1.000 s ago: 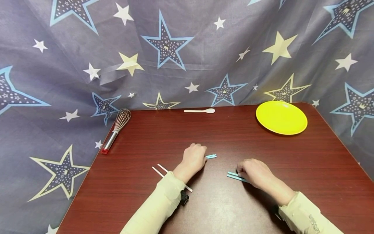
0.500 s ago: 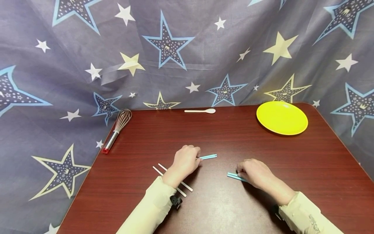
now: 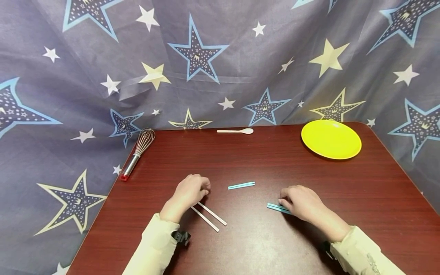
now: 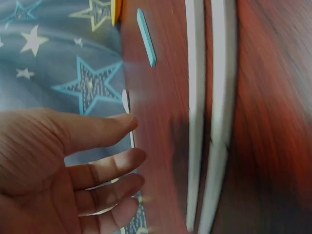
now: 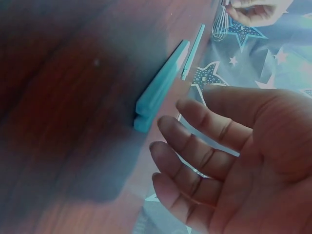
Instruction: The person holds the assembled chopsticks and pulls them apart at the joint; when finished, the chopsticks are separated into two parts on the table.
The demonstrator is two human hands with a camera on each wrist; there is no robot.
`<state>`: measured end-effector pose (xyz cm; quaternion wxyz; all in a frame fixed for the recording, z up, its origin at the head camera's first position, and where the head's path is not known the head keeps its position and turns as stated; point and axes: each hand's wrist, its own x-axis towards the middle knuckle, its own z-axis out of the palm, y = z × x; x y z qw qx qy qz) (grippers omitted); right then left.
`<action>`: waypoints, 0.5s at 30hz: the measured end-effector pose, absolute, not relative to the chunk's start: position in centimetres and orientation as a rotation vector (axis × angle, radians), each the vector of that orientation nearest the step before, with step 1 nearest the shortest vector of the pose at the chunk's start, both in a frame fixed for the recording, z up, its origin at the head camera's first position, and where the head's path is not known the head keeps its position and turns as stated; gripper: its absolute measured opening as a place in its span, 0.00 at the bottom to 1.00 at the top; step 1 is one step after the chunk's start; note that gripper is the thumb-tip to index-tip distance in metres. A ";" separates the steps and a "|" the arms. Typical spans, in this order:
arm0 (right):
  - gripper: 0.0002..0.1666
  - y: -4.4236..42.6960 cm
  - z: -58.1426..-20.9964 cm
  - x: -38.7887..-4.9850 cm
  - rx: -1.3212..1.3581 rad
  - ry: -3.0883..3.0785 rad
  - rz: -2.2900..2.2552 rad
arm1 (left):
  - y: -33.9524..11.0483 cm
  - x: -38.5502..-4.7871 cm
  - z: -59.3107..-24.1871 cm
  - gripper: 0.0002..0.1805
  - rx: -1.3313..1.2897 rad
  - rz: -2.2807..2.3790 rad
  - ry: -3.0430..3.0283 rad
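Two white chopsticks [image 3: 208, 218] lie side by side on the table at the left, and my left hand [image 3: 190, 191] is over their far ends. In the left wrist view that hand [image 4: 73, 165] has loosely bent fingers with nothing between them, apart from the chopsticks [image 4: 222, 97]. A pair of short light-blue sticks [image 3: 241, 185] lies mid-table. Another light-blue pair [image 3: 276, 207] lies under my right hand [image 3: 302, 200], which hides its right end. The right wrist view has my right hand [image 5: 234, 156] with relaxed fingers beside that pair [image 5: 161, 87], holding nothing.
A whisk [image 3: 137, 152] with a red-tipped handle lies at the table's left edge. A white spoon [image 3: 237, 131] lies along the back edge. The yellow plate [image 3: 331, 139] stands at the back right. A star-patterned cloth [image 3: 220, 46] hangs behind the table [image 3: 261, 160].
My left hand has moved left and slightly nearer, away from the mid-table light-blue sticks, which are now fully uncovered, to over the white chopsticks. My right hand has hardly moved.
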<state>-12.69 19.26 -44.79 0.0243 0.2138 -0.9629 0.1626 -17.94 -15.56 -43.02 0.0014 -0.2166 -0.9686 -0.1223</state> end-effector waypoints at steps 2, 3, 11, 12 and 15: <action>0.07 19.3 -44.8 -12.7 0.659 -2.970 0.509 | -16.5 -17.7 -43.1 0.09 -0.726 -0.391 -3.047; 0.07 19.2 -44.7 -12.7 0.660 -2.965 0.511 | -16.9 -17.5 -43.2 0.09 -0.748 -0.399 -3.054; 0.09 19.1 -44.8 -12.8 0.656 -2.947 0.508 | -18.4 -16.9 -43.8 0.12 -0.752 -0.359 -3.111; 0.09 19.1 -44.8 -12.8 0.655 -2.947 0.508 | -18.4 -16.8 -43.9 0.12 -0.748 -0.351 -3.108; 0.10 19.0 -44.8 -12.8 0.654 -2.945 0.511 | -18.4 -16.8 -44.2 0.12 -0.726 -0.337 -3.104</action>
